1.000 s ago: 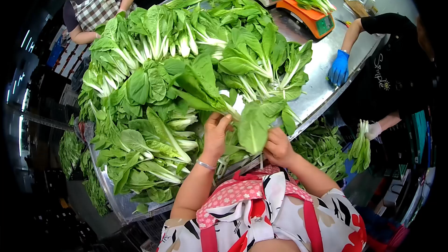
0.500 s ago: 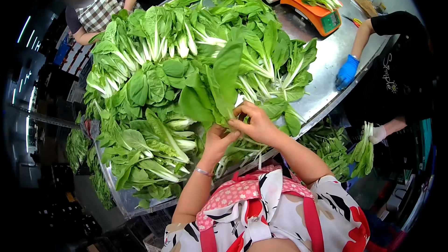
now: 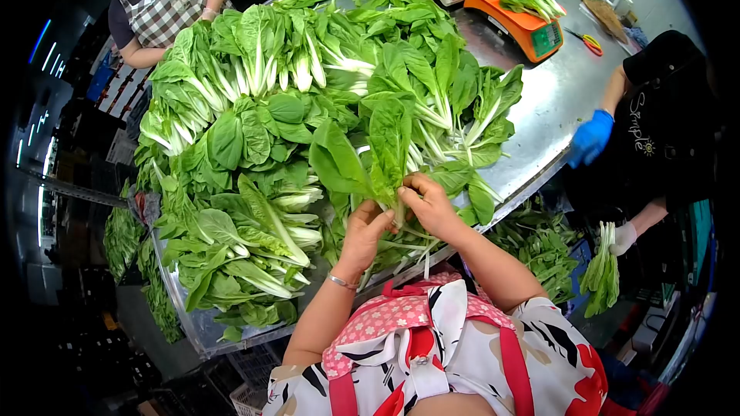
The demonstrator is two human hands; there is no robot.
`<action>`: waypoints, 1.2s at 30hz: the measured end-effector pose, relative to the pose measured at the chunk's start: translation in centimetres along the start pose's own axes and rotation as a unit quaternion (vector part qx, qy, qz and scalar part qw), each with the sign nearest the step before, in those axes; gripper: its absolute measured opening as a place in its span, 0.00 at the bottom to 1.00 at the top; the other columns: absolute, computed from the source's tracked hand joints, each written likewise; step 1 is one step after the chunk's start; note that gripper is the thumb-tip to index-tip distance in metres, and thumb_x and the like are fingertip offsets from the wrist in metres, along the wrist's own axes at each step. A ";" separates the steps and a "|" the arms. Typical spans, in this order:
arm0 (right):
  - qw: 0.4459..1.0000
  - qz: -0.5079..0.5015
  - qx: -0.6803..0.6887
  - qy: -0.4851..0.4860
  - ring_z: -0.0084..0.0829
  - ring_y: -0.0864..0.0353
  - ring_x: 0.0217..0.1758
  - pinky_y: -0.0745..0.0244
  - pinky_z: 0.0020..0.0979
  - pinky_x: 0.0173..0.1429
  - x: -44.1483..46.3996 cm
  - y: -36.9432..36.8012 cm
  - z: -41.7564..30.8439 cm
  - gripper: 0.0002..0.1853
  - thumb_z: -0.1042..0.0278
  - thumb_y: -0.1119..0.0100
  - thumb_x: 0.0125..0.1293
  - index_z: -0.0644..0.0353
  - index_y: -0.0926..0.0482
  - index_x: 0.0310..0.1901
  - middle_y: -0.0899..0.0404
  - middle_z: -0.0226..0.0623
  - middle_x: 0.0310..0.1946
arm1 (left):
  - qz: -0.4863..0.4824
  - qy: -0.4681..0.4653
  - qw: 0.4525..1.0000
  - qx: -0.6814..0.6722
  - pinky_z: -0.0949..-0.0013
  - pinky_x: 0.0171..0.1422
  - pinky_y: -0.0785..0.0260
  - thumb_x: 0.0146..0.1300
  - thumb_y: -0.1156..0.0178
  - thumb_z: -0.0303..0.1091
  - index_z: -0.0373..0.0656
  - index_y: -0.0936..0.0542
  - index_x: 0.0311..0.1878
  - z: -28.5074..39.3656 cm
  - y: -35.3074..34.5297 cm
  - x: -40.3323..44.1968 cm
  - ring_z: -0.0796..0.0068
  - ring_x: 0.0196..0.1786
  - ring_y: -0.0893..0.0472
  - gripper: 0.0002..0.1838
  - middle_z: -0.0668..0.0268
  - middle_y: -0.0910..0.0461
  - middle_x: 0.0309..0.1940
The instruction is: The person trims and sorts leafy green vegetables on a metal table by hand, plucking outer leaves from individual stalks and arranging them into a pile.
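Note:
Both hands meet at the stalk end of one small head of bok choy, whose broad green leaves point up and away from me. My left hand pinches it low on the near side, thumb and fingers closed. From the right, my right hand grips the pale stalk between thumb and fingers. Just beyond and to the left lies a large heap of bok choy with white stalks. Closer in, on the left, a looser pile of leafy greens rests on the metal table.
An orange scale holding greens stands at the back right, near orange-handled scissors. On the right, a co-worker's blue-gloved hand is by the table edge; their white-gloved hand holds a bunch. Another person stands at the far left.
The bok choy in my hands has come slightly nearer and right, its leaves spreading apart. Both hands shifted a little right. The co-worker's blue-gloved hand moved away from the table edge.

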State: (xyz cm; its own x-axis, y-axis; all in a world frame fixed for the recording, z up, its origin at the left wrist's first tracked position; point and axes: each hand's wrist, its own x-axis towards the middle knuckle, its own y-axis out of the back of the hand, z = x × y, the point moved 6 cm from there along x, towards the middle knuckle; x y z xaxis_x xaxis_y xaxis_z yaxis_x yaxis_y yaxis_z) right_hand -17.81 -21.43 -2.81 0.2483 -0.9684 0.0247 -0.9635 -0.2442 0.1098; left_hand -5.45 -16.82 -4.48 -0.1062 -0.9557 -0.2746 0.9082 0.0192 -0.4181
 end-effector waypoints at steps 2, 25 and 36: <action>0.999 0.003 0.036 -0.038 0.37 0.27 0.36 0.33 0.31 0.43 -0.1 -0.1 0.7 0.14 0.66 0.45 0.56 0.70 0.26 0.37 0.28 0.43 0.33 | 0.005 0.009 1.000 -0.018 0.70 0.36 0.32 0.57 0.44 0.26 0.37 0.27 0.39 0.1 -0.1 0.0 0.78 0.30 0.28 0.08 0.67 0.26 0.31; 0.889 0.132 -0.337 0.280 0.37 0.30 0.27 0.36 0.33 0.31 1.2 0.5 -9.8 0.07 0.72 0.35 0.44 0.60 0.25 0.24 0.31 0.36 0.23 | 0.088 -0.022 0.996 -0.005 0.77 0.35 0.32 0.55 0.43 0.23 0.38 0.30 0.44 -0.3 0.1 0.5 0.78 0.35 0.23 0.12 0.65 0.23 0.35; 0.955 -0.182 -0.199 0.127 0.36 0.27 0.24 0.35 0.34 0.28 -4.6 1.8 -10.7 0.12 0.62 0.36 0.51 0.63 0.24 0.22 0.26 0.40 0.21 | 0.083 -0.032 0.994 -0.058 0.74 0.33 0.25 0.57 0.43 0.27 0.38 0.32 0.45 0.1 0.8 1.5 0.70 0.45 0.22 0.13 0.61 0.23 0.40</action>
State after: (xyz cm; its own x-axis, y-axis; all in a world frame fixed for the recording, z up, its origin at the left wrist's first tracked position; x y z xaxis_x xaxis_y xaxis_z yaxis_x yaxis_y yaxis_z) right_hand -19.64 -16.89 7.89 0.6239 -0.7675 0.1471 -0.7072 -0.4743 0.5243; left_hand -4.82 -18.24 -5.16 0.0708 -0.9533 -0.2936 0.8575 0.2085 -0.4703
